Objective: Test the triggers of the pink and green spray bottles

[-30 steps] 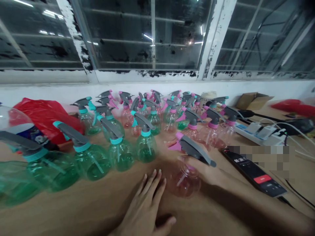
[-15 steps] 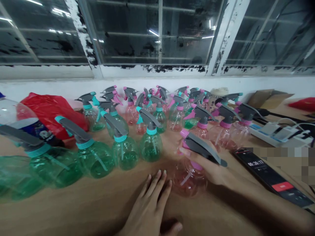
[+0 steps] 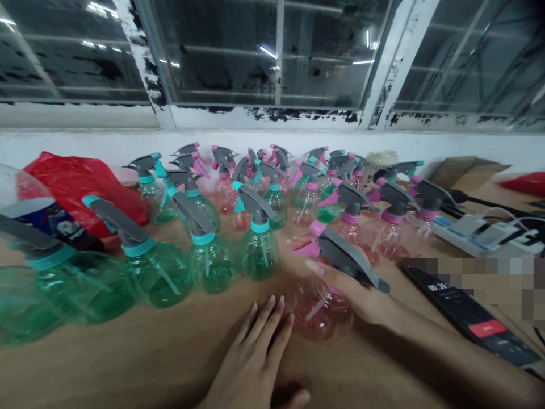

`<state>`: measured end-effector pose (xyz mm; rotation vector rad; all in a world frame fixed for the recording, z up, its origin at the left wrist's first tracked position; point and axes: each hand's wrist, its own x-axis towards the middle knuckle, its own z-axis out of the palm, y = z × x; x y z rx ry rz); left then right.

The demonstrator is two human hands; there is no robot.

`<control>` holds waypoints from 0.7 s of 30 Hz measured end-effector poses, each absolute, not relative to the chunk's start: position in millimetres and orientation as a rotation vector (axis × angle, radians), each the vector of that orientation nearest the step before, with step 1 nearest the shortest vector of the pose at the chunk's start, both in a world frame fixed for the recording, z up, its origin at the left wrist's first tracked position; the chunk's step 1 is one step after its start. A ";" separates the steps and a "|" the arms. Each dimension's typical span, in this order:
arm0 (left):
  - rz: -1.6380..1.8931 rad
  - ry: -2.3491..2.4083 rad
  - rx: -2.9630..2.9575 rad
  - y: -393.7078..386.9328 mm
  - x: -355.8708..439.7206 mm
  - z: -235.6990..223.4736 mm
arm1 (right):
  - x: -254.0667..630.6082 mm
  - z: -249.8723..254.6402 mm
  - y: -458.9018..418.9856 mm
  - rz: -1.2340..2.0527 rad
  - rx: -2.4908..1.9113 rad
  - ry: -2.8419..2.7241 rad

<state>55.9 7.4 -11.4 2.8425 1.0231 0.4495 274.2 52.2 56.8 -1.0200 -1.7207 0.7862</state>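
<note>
A clear pink spray bottle (image 3: 321,318) stands upright on the wooden table, its grey and pink trigger head angled toward the upper left. My right hand (image 3: 361,289) is closed around the neck just below that head, with the thumb on the near side; the other fingers are partly hidden behind the bottle. Flat on the tabletop to the left lies my left hand (image 3: 259,346), fingers stretched out, beside the bottle's base and holding nothing. A green spray bottle (image 3: 259,255) with a turquoise collar is the closest one beyond my left hand.
More green spray bottles (image 3: 159,278) line the left side, and several pink and green ones crowd toward the wall. A red plastic bag (image 3: 80,187) lies at the back left. At right are a phone (image 3: 464,312) and a power strip (image 3: 460,236) with cables.
A finger of my right hand now reaches out past the pink trigger, and the thumb sits a little lower. The bottle and my left hand stay nearly in place; the view has shifted slightly.
</note>
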 end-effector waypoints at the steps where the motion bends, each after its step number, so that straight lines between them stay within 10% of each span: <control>1: 0.460 1.028 2.828 7.2 56.3 -11.0 | 274.0 57.4 52.0 0.815 -1.009 -1.698; 21: 0.410 1.014 2.857 4.5 57.6 -5.2 | 271.7 68.5 51.4 0.768 -1.003 -1.696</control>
